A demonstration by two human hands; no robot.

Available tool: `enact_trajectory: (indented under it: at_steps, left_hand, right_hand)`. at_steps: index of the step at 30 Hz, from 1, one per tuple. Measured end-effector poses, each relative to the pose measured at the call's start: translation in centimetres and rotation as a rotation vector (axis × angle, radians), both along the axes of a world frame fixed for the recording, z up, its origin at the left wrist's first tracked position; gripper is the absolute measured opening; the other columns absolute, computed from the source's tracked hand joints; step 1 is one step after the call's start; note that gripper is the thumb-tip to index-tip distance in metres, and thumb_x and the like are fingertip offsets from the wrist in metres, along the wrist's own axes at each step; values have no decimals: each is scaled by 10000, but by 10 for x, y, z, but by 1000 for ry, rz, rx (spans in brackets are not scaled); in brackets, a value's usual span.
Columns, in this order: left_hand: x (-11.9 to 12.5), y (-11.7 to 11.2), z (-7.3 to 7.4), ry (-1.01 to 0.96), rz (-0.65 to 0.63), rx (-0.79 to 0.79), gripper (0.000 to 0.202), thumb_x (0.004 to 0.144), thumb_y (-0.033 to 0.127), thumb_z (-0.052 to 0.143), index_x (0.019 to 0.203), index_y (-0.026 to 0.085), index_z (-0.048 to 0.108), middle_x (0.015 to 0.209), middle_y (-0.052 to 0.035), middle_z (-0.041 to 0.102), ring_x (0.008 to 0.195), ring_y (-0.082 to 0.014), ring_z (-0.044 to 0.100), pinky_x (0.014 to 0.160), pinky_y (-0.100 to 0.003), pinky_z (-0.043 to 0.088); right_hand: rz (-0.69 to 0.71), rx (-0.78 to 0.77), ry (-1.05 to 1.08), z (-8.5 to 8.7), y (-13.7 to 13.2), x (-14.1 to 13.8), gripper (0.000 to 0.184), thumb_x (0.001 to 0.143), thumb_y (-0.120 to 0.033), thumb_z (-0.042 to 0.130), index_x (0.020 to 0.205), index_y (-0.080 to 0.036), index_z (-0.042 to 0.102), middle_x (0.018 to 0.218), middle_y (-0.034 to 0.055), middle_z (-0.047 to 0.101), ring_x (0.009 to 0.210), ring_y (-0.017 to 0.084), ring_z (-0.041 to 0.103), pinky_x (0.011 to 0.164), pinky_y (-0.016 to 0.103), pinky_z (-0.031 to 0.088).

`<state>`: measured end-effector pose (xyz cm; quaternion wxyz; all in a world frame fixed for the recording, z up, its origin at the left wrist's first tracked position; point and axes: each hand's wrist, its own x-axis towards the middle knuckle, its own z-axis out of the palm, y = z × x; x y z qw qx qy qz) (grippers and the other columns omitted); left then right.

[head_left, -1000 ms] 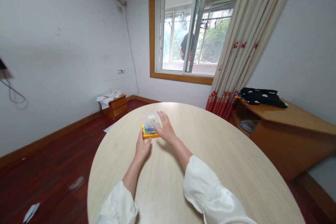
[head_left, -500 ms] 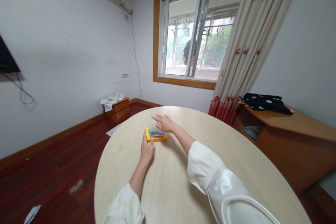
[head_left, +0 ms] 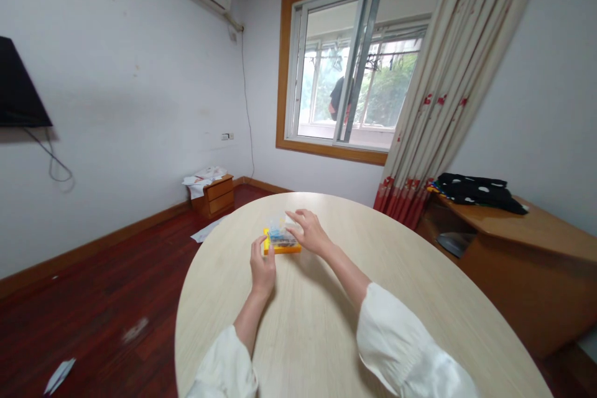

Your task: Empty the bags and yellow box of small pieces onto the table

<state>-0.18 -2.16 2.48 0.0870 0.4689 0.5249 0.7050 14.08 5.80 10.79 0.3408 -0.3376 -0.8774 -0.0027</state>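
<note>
Head view: a yellow box [head_left: 285, 250] sits near eleven o'clock on the round desk [head_left: 308, 336], its eight-o'clock corner gripped by the left hand [head_left: 262, 266], seemingly for steadiness, while the right hand [head_left: 311, 234], half-curled, arches over its clear top [head_left: 278, 234] at two o'clock, grip unclear.

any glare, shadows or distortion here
Head view: bright daylight in the white sliding window; sheen on the far edge of the round beige table; soft shadow below the right forearm; wide-angle skew on the brown wooden desk; details in the yellow-and-clear plastic box indistinct.
</note>
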Motion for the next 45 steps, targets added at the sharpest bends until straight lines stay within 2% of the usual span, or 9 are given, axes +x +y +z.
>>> enact_trajectory:
  at_steps: [4, 9, 14, 21, 25, 30, 36, 40, 45]
  left_hand:
    - [27, -18, 17, -340, -276, 15, 325, 840, 465, 537, 980, 173, 566, 993, -93, 621, 1004, -216, 586, 955, -350, 430]
    - [74, -34, 28, -1106, -887, -295, 484, 858, 572, 481, 1134, 177, 534, 972, -93, 660, 839, -204, 655, 765, -340, 517]
    - [93, -39, 18, -1399, -1017, -381, 406, 892, 468, 507, 1127, 143, 573, 921, -84, 678, 807, -170, 670, 779, -291, 522]
    - [88, -33, 1, -1361, -916, -493, 344, 931, 381, 463, 1071, 105, 612, 759, -51, 662, 637, -129, 633, 641, -226, 493]
    - [87, -35, -2, -1288, -921, -505, 354, 947, 391, 407, 1114, 131, 580, 672, -23, 628, 528, -132, 601, 532, -232, 475]
    - [85, -42, -4, -975, -1187, -584, 514, 906, 554, 371, 1256, 193, 475, 638, -33, 618, 404, -178, 559, 389, -259, 418]
    - [82, -46, 0, -825, -1242, -616, 597, 894, 572, 361, 1331, 166, 388, 714, -76, 646, 443, -181, 582, 441, -274, 438]
    - [89, -45, -1, -791, -1146, -583, 570, 844, 598, 465, 1234, 182, 440, 764, -58, 654, 453, -163, 569, 444, -276, 440]
    - [104, -42, -8, -669, -923, -412, 631, 669, 704, 608, 977, 158, 533, 719, -25, 626, 475, -130, 521, 437, -244, 403]
  right_hand:
    - [-4, 0, 144, -37, -41, 32, 445, 878, -350, 534, 1317, -274, 528, 1174, 121, 573, 1111, 259, 531, 967, 462, 429]
    - [-50, -22, 252, -78, -90, 57, 416, 896, -345, 500, 1303, -270, 544, 1199, 141, 578, 1103, 259, 553, 929, 461, 487]
    - [-30, 55, 268, -92, -111, 62, 413, 894, -289, 481, 1298, -238, 547, 1296, 138, 568, 1205, 273, 529, 990, 497, 461]
    - [42, -29, 214, -104, -112, 60, 416, 900, -257, 438, 1293, -181, 551, 1263, 147, 606, 1169, 264, 579, 961, 464, 506]
    - [33, -117, 281, -97, -115, 61, 375, 907, -283, 412, 1196, -146, 607, 1211, 158, 638, 1115, 252, 615, 943, 409, 511]
    - [-103, -373, 533, -79, -118, 71, 340, 918, -396, 390, 972, -182, 648, 872, 80, 717, 770, 194, 676, 700, 300, 535]
    - [-103, -718, 1008, -83, -110, 70, 456, 778, -621, 514, 863, -178, 582, 770, 60, 686, 694, 185, 653, 582, 274, 510]
    - [-109, -934, 1337, -93, -107, 59, 446, 701, -634, 600, 785, -203, 522, 672, 13, 662, 530, 152, 607, 421, 230, 430]
    - [-34, -1145, 1603, -98, -112, 44, 327, 752, -498, 620, 706, -180, 558, 503, -33, 588, 334, 90, 412, 327, 210, 278]
